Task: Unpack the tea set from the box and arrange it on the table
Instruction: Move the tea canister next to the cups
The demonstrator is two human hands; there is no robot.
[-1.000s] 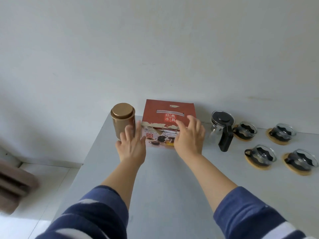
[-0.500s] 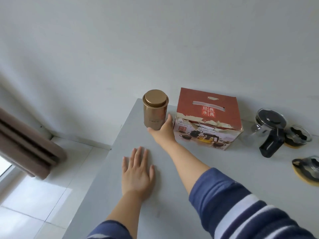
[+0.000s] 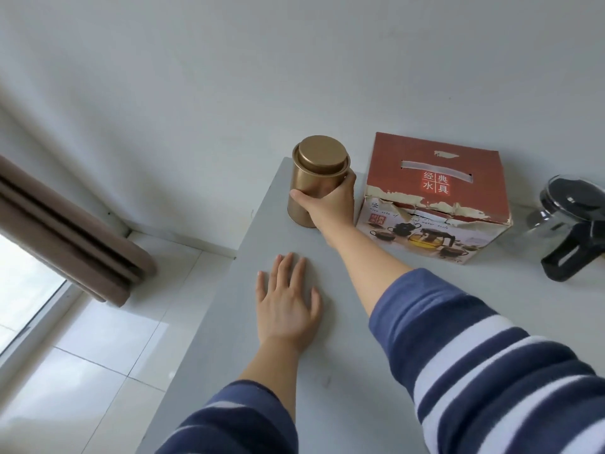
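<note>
Right hand: your right hand (image 3: 330, 204) is wrapped around the gold tin (image 3: 316, 180), thumb on the left side, fingers curled round the back.
Left hand: your left hand (image 3: 286, 306) lies flat on the bench (image 3: 235, 322), palm down, fingers spread a little, holding nothing.
Gold tin: it stands upright near the far left corner of the bench, with its round lid on.
Box: the red box (image 3: 435, 198) sits just to the right of the tin, close to your right hand. Its top is shut. The front edge is torn and shows white. The front has pictures of a teapot and cups.
Teapot: a glass teapot (image 3: 571, 221) with a black lid and black handle stands to the right of the box, partly cut off by the edge of the view.
Sleeves: both your arms wear blue and white stripes.
Floor: white tiles and a brown curtain (image 3: 65, 231) are on the left, below the bench.
</note>
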